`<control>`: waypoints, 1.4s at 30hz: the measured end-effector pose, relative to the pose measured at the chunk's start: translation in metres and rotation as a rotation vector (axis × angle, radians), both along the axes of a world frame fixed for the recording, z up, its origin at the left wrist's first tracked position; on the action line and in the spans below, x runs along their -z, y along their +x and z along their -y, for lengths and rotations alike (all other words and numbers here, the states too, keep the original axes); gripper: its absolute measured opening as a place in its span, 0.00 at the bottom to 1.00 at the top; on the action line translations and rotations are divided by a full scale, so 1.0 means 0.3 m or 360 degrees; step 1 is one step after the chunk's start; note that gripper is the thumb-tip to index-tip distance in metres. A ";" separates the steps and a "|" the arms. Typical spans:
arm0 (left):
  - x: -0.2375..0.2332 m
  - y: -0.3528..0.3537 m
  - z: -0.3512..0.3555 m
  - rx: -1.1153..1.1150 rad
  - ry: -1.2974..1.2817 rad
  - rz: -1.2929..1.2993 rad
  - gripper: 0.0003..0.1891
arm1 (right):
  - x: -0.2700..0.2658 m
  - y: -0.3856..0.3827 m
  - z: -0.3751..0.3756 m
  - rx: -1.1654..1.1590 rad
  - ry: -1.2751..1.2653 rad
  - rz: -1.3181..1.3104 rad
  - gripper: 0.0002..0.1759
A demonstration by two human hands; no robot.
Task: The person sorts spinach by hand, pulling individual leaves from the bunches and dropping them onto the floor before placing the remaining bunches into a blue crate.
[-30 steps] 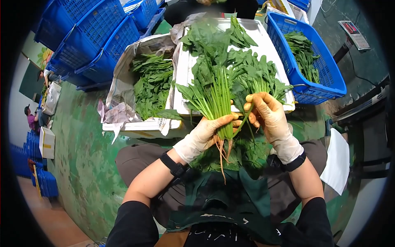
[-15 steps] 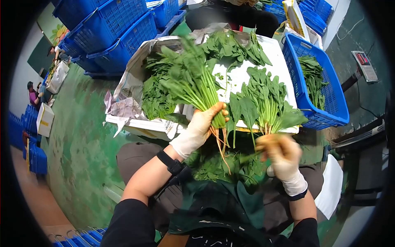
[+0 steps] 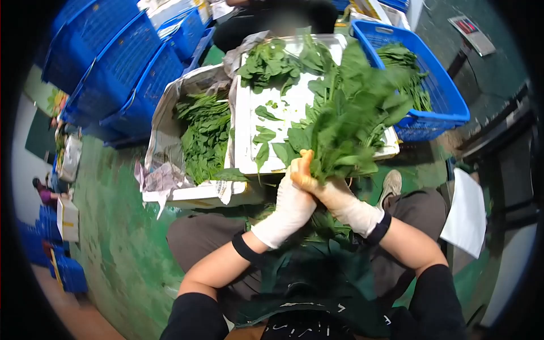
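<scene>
A leafy bunch of spinach (image 3: 345, 130) rises out of my two gloved hands, its leaves fanning up and to the right with some blur. My left hand (image 3: 296, 195) is closed round the lower part of the bunch. Pressed against it, my right hand (image 3: 334, 195) is closed there too, fingers folded near the left thumb. The stems and roots are mostly hidden by the hands. Just beyond, a white foam tray (image 3: 245, 130) bears loose spinach (image 3: 269, 62) and scattered leaves, partly covered by the bunch.
Left of the tray, a paper-lined foam box (image 3: 164, 195) holds more greens (image 3: 204, 136). A blue crate (image 3: 445, 116) with greens stands at the right, near a scale (image 3: 471, 35). Stacked blue crates (image 3: 122, 62) rise at the left. Another person's dark-clothed legs (image 3: 272, 22) are across the tray.
My hands have come together; the right moved left and up to the left hand. The bunch swung from leaning left to leaning right. The view has shifted.
</scene>
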State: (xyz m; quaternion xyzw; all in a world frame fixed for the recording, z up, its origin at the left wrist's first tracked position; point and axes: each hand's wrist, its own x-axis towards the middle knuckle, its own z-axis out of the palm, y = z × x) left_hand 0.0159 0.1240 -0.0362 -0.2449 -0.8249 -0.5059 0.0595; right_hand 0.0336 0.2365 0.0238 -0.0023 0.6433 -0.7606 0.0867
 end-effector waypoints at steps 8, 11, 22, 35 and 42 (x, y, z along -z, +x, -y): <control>-0.140 0.093 -0.006 -0.0003 -0.0636 -0.0427 0.44 | 0.071 -0.046 -0.049 0.0035 -0.1223 0.0339 0.20; -0.144 0.115 -0.005 0.0015 -0.0590 -0.0401 0.44 | 0.079 -0.052 -0.071 -0.0084 -0.1204 0.0306 0.17; -0.225 0.126 0.056 0.0437 -0.0182 -0.0327 0.36 | 0.011 -0.032 -0.181 -0.0096 -0.1330 0.0300 0.10; -0.156 0.079 0.095 0.0491 -0.0100 -0.0234 0.21 | -0.519 -0.351 -1.136 0.1619 0.0946 -0.0958 0.08; -0.084 0.013 0.064 0.0734 -0.0183 0.0084 0.18 | -0.361 -0.790 -1.496 0.1770 0.1448 -0.1077 0.13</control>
